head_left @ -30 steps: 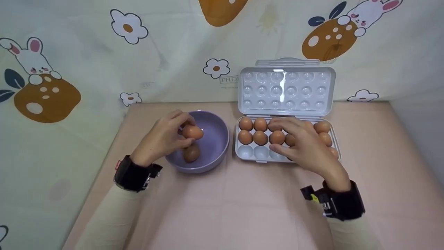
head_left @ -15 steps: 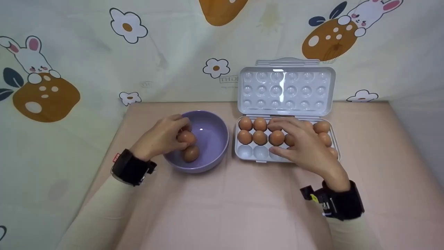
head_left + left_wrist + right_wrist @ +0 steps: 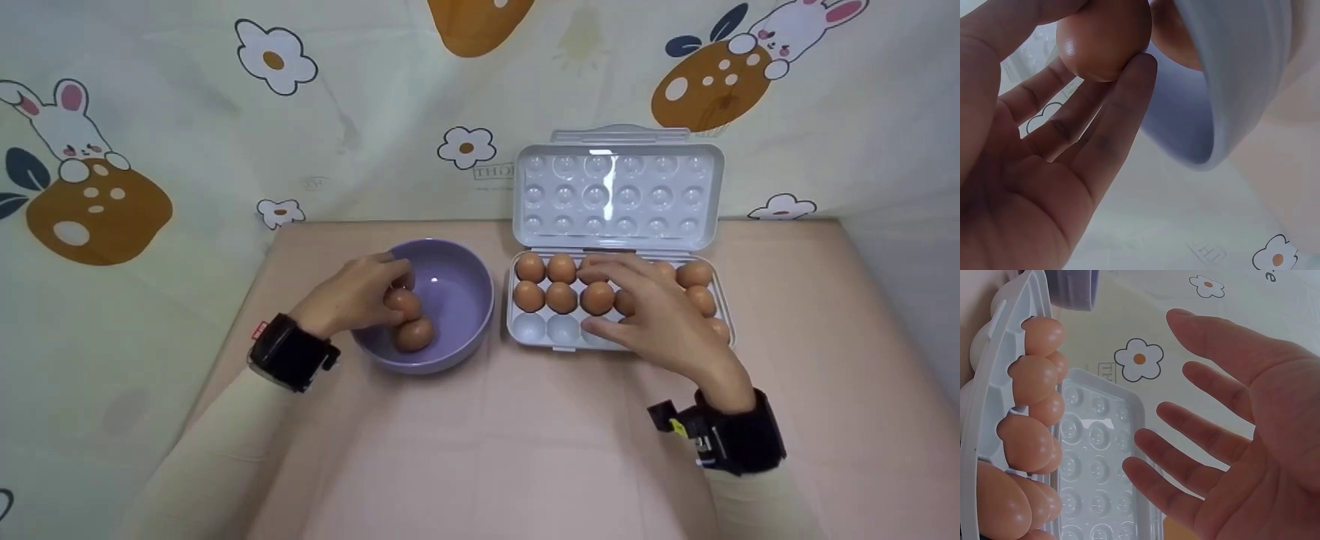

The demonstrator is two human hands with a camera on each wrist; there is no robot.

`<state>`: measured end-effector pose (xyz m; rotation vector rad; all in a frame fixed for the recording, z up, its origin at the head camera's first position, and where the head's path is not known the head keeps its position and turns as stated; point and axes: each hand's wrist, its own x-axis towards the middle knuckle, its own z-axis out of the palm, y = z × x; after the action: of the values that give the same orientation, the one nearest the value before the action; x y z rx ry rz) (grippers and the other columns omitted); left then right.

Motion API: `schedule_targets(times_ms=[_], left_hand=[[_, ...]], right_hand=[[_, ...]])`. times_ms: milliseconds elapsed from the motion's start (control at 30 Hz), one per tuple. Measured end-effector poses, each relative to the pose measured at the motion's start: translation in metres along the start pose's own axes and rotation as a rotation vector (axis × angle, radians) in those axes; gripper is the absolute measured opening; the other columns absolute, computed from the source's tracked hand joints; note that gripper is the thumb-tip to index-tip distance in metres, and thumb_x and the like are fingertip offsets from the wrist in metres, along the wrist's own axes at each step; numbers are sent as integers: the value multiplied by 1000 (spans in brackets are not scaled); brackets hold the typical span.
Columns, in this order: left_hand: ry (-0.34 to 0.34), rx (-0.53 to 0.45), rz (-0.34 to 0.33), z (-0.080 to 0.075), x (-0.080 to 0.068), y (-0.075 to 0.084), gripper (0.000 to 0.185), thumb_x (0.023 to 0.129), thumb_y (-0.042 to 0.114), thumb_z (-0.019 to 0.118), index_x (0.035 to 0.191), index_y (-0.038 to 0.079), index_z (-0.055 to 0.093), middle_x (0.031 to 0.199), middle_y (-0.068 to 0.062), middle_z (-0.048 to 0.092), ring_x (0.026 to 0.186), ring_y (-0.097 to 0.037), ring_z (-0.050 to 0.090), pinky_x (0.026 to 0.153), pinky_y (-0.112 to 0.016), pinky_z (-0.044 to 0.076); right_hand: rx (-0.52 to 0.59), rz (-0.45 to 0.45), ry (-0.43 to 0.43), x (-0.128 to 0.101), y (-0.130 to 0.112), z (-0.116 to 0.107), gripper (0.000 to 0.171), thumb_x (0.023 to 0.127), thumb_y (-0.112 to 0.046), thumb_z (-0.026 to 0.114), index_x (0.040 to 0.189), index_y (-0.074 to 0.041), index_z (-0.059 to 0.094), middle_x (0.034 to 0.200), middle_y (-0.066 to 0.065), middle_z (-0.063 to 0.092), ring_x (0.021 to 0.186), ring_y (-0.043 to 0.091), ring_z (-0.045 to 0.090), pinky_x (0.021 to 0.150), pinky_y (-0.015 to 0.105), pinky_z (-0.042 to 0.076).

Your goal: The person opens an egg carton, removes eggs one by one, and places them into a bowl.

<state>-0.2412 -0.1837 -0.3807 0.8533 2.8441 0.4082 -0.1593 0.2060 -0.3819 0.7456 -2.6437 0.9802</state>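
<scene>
My left hand pinches a brown egg between thumb and fingers, low inside the left part of a purple bowl. Right beside it, toward the front, another brown egg lies in the bowl. The left wrist view shows the held egg at the fingertips, with the bowl's rim close by. Over the egg carton hovers my right hand, its fingers spread and holding nothing. Brown eggs fill the carton's back rows; the right hand hides some of them.
The carton's clear lid stands raised at the back. Front-left cups of the carton hold no eggs. A pink cloth covers the table, and a patterned curtain hangs behind it.
My left hand has lowered the egg into the bowl and moved slightly left, bringing it beside the other egg. The right hand has stayed in place above the carton.
</scene>
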Motion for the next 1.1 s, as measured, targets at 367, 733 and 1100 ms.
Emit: schedule_targets(times_ms=[367,733,1100], left_hand=[[-37,-38,-8,7,3,-8,23,73,12,80,92,11,66,87,-5,63,81,-21,54,69,-34,47],[-121,-98,-88,15,1,-10,21,78,8,76,98,11,68,91,-5,63,82,-21,57,73,-33,48],[-137,-123,-101,17,-2,-11,24,79,9,76,101,9,68,91,-6,63,80,-20,58,68,-31,49]], right_hand=[[8,12,-21,0,0,1,55,78,-24,83,128,-24,62,137,-6,54,127,17,48,101,41,42],[10,10,-26,-1,-1,1,55,77,-23,84,128,-25,62,136,-7,54,126,17,48,100,41,43],[1,11,-27,-1,-1,1,55,77,-23,83,128,-23,62,136,-6,54,127,18,48,101,41,44]])
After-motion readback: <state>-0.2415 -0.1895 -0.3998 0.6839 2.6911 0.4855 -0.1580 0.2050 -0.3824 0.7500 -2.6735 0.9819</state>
